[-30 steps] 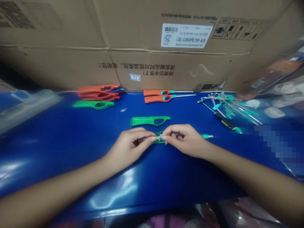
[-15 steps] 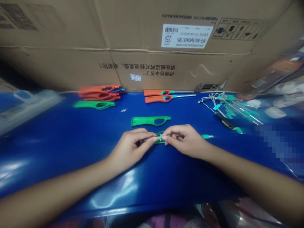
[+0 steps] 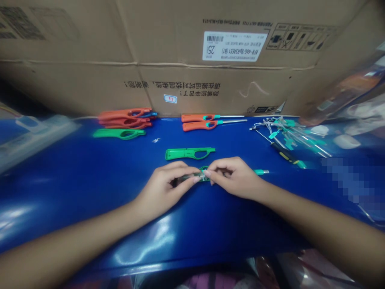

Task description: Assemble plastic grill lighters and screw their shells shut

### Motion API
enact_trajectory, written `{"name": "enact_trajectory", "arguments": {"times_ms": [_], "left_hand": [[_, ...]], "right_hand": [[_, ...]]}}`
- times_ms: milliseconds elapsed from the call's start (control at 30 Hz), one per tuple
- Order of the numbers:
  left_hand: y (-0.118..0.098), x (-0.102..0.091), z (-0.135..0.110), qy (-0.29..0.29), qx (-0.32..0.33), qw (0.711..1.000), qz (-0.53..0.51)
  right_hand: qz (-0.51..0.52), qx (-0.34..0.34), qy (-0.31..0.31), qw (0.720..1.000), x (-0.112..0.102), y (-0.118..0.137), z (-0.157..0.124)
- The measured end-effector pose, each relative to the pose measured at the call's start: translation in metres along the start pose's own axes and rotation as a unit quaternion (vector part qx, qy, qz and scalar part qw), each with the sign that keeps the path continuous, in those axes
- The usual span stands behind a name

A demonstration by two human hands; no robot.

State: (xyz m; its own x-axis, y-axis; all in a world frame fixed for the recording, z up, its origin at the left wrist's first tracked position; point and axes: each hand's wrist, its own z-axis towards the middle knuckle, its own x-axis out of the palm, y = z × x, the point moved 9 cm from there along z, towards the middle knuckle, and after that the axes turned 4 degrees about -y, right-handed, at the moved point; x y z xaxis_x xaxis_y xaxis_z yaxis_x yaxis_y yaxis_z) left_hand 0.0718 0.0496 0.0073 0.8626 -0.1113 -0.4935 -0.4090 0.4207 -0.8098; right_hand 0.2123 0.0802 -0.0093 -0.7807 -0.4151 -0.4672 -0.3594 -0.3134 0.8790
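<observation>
Near the middle of the blue table, both hands meet over a green lighter shell half, mostly hidden by fingers. My left hand is closed, its thumb and fingers pinching a small clear part. My right hand is closed too, fingertips pressed together at that part's right end; what they grip is too small to make out. A teal rod end with a metal tip sticks out past my right hand. Just behind lies another green shell half, its inside facing up.
Orange shells and a green shell lie at the back left. Two orange lighters are at the back centre. On the right are a screwdriver and a pile of teal-and-metal rods. A cardboard box walls the back.
The clear part shows more between my left fingers, and my right fingertips have shifted slightly. Both hands stay over the same shell half.
</observation>
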Motion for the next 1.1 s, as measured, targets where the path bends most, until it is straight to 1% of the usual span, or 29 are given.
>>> {"name": "enact_trajectory", "arguments": {"times_ms": [100,200,367,467,867,1100], "left_hand": [[0.001,-0.001,0.000,-0.006,-0.002,1.000,-0.001],[0.001,-0.005,0.002,-0.017,-0.007,1.000,-0.004],[0.001,-0.006,0.003,-0.020,-0.011,1.000,-0.014],[0.001,-0.005,0.003,-0.018,-0.012,1.000,-0.016],[0.000,-0.004,0.001,-0.019,-0.004,1.000,-0.018],[0.003,-0.008,0.004,-0.032,-0.019,0.999,-0.019]], "right_hand": [[0.008,0.004,0.000,1.000,0.000,-0.001,0.000],[0.019,-0.009,-0.005,1.000,-0.002,0.000,-0.001],[0.005,-0.080,-0.034,0.996,-0.008,0.012,-0.004],[-0.007,-0.108,-0.037,0.993,-0.008,0.016,-0.004],[-0.023,-0.115,-0.041,0.992,-0.006,0.017,-0.004],[-0.022,-0.091,-0.060,0.994,-0.010,0.016,-0.003]]}}
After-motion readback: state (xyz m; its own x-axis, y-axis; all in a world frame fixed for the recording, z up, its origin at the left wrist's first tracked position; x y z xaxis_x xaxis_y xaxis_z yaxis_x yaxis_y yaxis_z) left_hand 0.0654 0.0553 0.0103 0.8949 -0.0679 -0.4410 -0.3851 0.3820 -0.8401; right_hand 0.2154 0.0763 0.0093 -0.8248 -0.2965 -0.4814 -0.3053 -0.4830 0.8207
